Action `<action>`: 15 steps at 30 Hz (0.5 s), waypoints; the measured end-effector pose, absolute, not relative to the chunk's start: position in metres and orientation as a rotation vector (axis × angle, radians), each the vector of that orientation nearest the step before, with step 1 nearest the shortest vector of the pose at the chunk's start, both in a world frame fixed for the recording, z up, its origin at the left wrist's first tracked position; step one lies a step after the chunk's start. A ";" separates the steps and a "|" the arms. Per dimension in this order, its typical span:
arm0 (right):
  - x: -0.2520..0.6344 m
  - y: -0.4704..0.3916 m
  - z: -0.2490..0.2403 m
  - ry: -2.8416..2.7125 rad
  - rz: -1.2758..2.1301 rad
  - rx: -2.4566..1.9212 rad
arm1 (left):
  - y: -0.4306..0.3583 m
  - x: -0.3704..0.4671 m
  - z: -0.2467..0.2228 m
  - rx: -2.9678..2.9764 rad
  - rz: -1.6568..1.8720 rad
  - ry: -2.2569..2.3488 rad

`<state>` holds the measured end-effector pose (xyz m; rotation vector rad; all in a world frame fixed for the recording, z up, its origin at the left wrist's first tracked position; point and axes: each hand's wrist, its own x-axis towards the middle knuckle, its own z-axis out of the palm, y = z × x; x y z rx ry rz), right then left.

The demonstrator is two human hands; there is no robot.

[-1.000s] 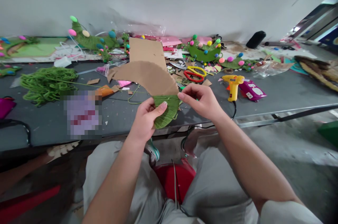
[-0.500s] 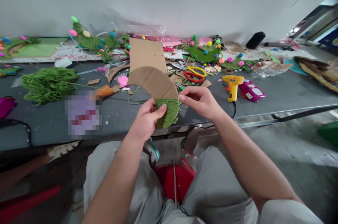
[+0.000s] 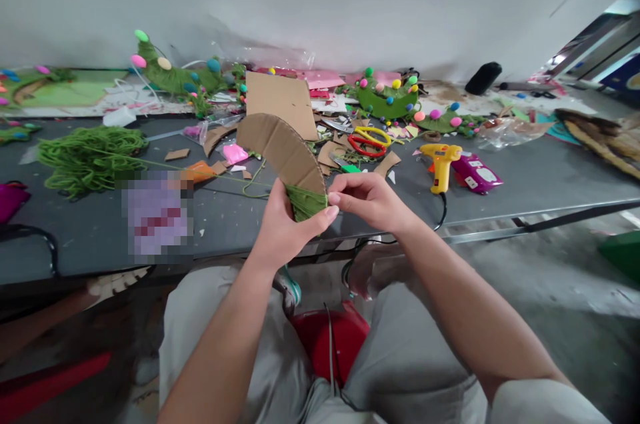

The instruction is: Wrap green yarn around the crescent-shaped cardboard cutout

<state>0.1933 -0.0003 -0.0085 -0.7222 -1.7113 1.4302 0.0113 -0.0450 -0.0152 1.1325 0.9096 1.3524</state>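
Observation:
My left hand [image 3: 287, 234] grips the lower end of a curved cardboard crescent [image 3: 283, 147], thumb lying across the front. Green yarn [image 3: 306, 203] is wound round that lower part; the upper part is bare brown cardboard. At the crescent's outer edge, the fingertips of my right hand [image 3: 370, 201] are pinched where the yarn strands come together, close to my left thumb. A thin strand runs from the heap of green yarn [image 3: 93, 157] at the left towards the crescent. Its far side is hidden.
On the grey table [image 3: 225, 211] lie red-and-yellow-handled scissors [image 3: 370, 141], cardboard scraps, a yellow glue gun [image 3: 441, 164] and a purple device [image 3: 477, 172]. Behind stand a cardboard sheet [image 3: 283, 101] and a yarn-wrapped crescent with pompoms [image 3: 385, 101]. A blurred patch covers something at left.
The crescent has tilted and shifted slightly left and up. My left thumb has moved across to its outer edge, and my right hand has come a little left and down beside it.

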 end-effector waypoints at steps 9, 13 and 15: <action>0.192 0.000 -0.008 -1.699 1.391 -0.765 | -0.044 0.009 -0.015 1.152 1.371 0.928; 0.192 -0.001 -0.010 -1.739 1.304 -0.731 | -0.046 0.007 -0.012 1.179 1.233 0.821; 0.190 -0.002 -0.011 -1.745 1.269 -0.715 | -0.047 0.006 -0.012 1.189 1.193 0.782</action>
